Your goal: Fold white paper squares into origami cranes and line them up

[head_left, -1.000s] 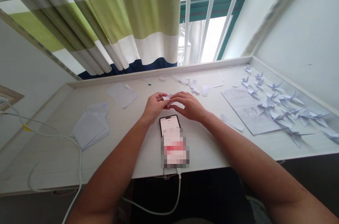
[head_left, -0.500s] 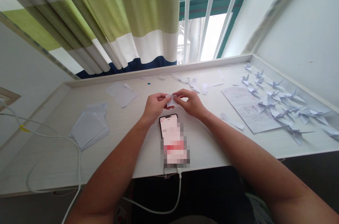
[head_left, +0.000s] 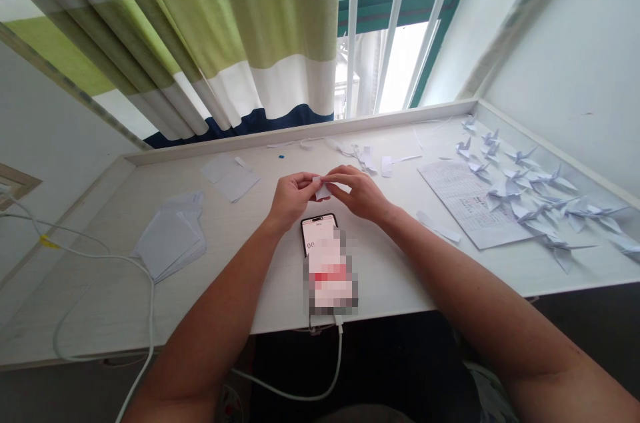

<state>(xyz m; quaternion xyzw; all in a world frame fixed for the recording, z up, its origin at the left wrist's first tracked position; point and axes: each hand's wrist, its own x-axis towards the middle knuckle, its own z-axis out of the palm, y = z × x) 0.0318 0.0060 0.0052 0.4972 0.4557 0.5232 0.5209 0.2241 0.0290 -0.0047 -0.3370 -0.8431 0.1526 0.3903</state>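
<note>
A small folded piece of white paper (head_left: 321, 192) is held up above the desk, just beyond a phone. My left hand (head_left: 293, 199) pinches its left side between thumb and fingers. From the other side my right hand (head_left: 359, 193) grips the paper's upper right edge, its fingertips close to my left thumb. The fingers partly cover the paper, so its exact folds cannot be made out. Below the hands lies the phone (head_left: 320, 231), its screen lit and partly blurred out.
Several folded paper cranes (head_left: 530, 209) crowd the desk's right side, some on a printed sheet (head_left: 460, 203). Stacked paper squares (head_left: 170, 243) lie at left, with more paper (head_left: 233, 176) behind. Paper scraps (head_left: 367, 159) lie farther back. A white cable (head_left: 150, 316) crosses the left side.
My right hand has shifted slightly left, its fingertips now nearer my left thumb and covering more of the paper. My left hand has barely moved.
</note>
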